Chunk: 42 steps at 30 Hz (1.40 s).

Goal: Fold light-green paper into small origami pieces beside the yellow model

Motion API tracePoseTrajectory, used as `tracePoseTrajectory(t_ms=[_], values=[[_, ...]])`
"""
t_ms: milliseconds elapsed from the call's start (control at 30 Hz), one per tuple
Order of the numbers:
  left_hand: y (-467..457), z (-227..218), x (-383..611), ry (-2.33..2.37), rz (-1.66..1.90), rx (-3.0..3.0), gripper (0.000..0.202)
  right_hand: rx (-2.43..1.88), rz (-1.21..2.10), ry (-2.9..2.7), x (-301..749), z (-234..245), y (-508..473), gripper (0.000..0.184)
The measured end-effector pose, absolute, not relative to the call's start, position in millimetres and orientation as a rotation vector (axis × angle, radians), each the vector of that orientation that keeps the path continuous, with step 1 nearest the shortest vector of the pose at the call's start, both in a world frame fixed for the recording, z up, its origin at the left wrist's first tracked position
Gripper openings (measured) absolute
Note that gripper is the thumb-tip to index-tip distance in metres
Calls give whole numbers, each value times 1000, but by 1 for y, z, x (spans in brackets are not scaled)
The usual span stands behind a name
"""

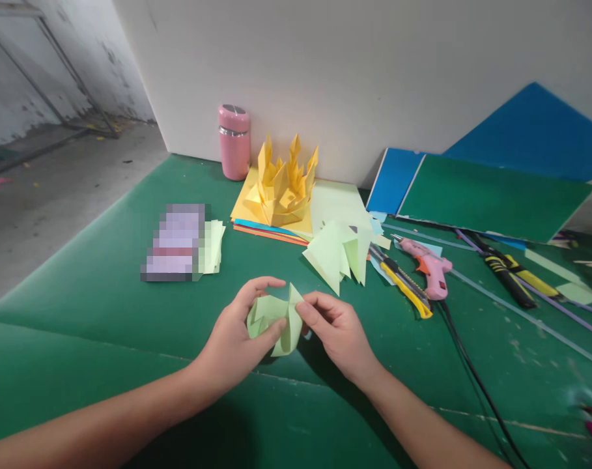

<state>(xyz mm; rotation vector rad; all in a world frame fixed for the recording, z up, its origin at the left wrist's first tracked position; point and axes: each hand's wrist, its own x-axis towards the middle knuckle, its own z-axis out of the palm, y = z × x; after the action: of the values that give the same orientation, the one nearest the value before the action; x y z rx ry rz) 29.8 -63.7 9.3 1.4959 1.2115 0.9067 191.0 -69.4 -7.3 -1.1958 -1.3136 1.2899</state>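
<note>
Between my hands, above the green table (114, 326), is a light green folded paper piece (288, 332) with a pointed flap standing up. My left hand (241, 332) grips its left side, the thumb pressed on the front and the index finger stretched over the top. At the right edge, my right hand (337, 332) pinches the flap between thumb and fingers. Just beyond lie several loose light green folded papers (339, 254). A yellow folded-paper crown shape (281, 189) with upright points sits farther back on a stack of coloured paper (337, 202).
A pink flask (235, 146) stands by the back wall. To the left, a blurred-out purple item (173, 241) lies on green paper slips (213, 247). On the right are a yellow utility knife (406, 286), a pink glue gun (427, 264) with a black cord, pliers (510, 273) and leaning boards (491, 195).
</note>
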Motion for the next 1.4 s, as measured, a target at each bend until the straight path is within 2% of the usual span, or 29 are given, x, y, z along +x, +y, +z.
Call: tracePoseTrajectory(t_ms=[267,433,633,1000,1200,1400], values=[[-67,10,32,1170,882,1423,37,-1218,1250,-1286,188,-11,-71,32],[-66,16,30,960,843,1214,28,-1267,1129,-1373,190,-11,-71,27],[-59,10,30,1041,750,1179,29,-1282,966,-1577,188,-11,-76,23],[-57,4,33,1047,839,1148,29,-1283,926,-1599,187,-15,-77,14],[-55,9,31,1064,901,909,37,-1215,1056,-1565,189,-12,-78,22],[-56,12,30,1034,959,820,41,-1255,1048,-1573,188,-10,-78,25]])
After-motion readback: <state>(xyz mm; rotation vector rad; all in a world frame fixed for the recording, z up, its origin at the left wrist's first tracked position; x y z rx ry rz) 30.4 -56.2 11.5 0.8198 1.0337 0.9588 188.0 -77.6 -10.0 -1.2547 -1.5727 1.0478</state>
